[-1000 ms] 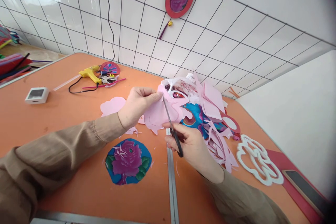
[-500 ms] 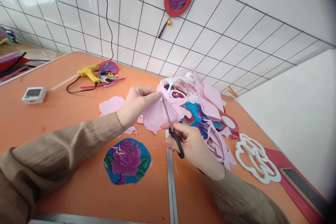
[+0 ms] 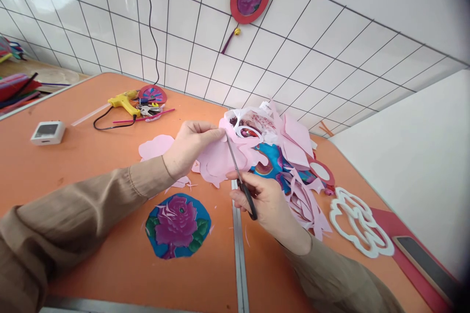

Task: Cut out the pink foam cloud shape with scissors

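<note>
Between the thumb and fingers of my left hand (image 3: pixel 193 145) is pinched a pink sheet (image 3: pixel 216 161), paper or thin foam, with a wavy cut edge. My right hand (image 3: pixel 262 200) grips black-handled scissors (image 3: pixel 246 195), their blades pointing up and left into the sheet near my left thumb. Another pink cut shape (image 3: pixel 157 146) lies left of my left hand, partly behind it. Below the hands, a round piece of blue fabric with a purple flower (image 3: pixel 179 225) lies flat, thin pink slivers on it.
Pink scraps (image 3: pixel 304 200) and a plastic bag (image 3: pixel 253 122) crowd the right. Beyond are white cloud-shaped frames (image 3: pixel 362 222) and a phone (image 3: pixel 422 264). A yellow glue gun (image 3: pixel 125 102) and a small white box (image 3: pixel 47 133) stand left. A tiled wall (image 3: pixel 191 24) closes the back.
Almost nothing differs. My right hand and the scissors have shifted very slightly; the left hand keeps its pinch on the pink sheet.
</note>
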Available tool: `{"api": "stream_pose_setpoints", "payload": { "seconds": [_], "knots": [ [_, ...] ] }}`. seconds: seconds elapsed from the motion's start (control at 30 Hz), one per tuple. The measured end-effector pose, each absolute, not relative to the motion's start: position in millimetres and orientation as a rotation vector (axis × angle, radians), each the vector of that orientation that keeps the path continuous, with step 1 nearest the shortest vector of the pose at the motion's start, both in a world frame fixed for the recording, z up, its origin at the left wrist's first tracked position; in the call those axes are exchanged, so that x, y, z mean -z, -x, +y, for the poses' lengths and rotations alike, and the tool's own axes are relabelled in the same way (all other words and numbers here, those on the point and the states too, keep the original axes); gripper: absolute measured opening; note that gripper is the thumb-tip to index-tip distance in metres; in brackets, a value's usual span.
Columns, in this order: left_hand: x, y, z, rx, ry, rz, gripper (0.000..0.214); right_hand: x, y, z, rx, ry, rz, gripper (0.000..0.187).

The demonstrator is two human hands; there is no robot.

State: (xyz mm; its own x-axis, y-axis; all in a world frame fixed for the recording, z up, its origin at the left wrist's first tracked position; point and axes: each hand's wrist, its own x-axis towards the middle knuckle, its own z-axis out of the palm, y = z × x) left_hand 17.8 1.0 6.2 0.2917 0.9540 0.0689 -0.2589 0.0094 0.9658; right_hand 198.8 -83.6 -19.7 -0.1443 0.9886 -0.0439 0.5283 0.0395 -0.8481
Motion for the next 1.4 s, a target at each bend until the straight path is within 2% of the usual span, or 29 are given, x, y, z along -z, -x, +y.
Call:
{"api": "stream_pose_setpoints", "payload": {
  "seconds": [0.57, 0.73, 1.03, 1.27, 1.4],
  "knots": [
    [-6, -18, 0, -1.134, -1.201, 0.788, 0.035, 13, -193, -83, -1.224, 1.511, -1.629, 0.029],
    [-6, -19, 0, -1.128, -1.205, 0.797, 0.033, 9, -192, -83, -1.358, 1.437, -1.541, 0.033],
    [-7, -19, 0, -1.146, -1.226, 0.834, 0.028, 6, -194, -84, -1.367, 1.396, -1.537, 0.036],
    [-2, -20, 4, -1.247, -1.152, 0.833, 0.026, 8, -196, -88, -1.453, 1.289, -1.491, 0.059],
    [3, -23, 2, -1.286, -1.062, 0.735, 0.025, 10, -196, -91, -1.458, 1.2, -1.479, 0.062]
  ]
}}
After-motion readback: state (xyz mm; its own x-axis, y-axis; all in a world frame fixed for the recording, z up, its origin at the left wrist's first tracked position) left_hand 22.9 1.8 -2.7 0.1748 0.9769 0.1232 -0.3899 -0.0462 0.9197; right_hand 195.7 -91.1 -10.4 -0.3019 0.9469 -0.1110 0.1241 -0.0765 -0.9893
